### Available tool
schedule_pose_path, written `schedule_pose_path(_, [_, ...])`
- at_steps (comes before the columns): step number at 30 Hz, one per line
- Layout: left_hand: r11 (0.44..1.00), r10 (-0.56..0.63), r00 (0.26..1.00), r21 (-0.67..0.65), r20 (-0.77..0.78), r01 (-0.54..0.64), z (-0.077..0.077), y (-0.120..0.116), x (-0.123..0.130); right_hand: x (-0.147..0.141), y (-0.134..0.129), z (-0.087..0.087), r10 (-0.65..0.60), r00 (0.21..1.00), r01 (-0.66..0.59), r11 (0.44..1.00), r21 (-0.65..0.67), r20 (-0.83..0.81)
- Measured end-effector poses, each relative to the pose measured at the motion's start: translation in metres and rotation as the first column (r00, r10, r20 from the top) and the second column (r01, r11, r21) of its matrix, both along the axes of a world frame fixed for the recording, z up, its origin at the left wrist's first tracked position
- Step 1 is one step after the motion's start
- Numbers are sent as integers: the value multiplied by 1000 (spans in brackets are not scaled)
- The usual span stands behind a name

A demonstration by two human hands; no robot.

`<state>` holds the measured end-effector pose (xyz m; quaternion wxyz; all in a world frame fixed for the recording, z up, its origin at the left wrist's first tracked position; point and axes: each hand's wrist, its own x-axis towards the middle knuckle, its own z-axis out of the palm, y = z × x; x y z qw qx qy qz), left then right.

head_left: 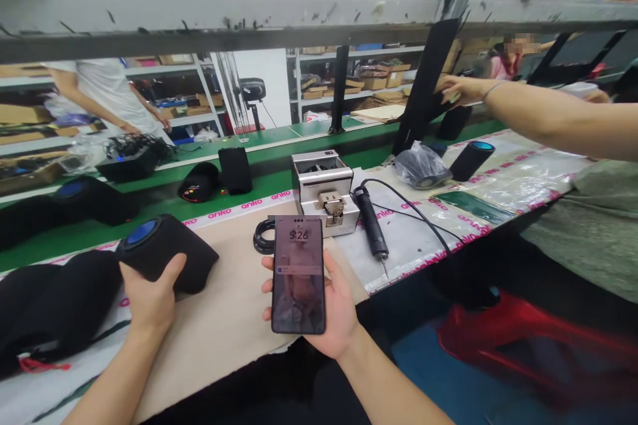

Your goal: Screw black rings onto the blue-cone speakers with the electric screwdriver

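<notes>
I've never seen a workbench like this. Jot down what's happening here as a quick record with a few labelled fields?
Left hand: cupping a black cylindrical speaker with a blue top
Right hand: holding a smartphone, screen lit, showing 5:26
Nearby: electric screwdriver, silver screw feeder
Co-worker: a hand reaching in at upper right

Assembly workshop, green conveyor belt [269, 182]

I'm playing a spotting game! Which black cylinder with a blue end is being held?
The nearest one, held by the left hand. The other blue-ended cylinders lie farther away, and no hand touches them.
</notes>
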<state>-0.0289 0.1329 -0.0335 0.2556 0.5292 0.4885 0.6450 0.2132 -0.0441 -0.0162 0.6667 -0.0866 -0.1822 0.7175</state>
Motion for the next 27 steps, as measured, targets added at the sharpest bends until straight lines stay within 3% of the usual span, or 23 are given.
schedule_pose_path(13, [996, -4, 998, 88, -64, 9, -3, 3, -4, 3, 0, -5, 20, 1000, -21, 998, -65, -21])
schedule_pose_path(27, [999, 0, 991, 53, -131, 7, 4, -9, 3, 1, -5, -5, 69, 997, -70, 997, -26, -40])
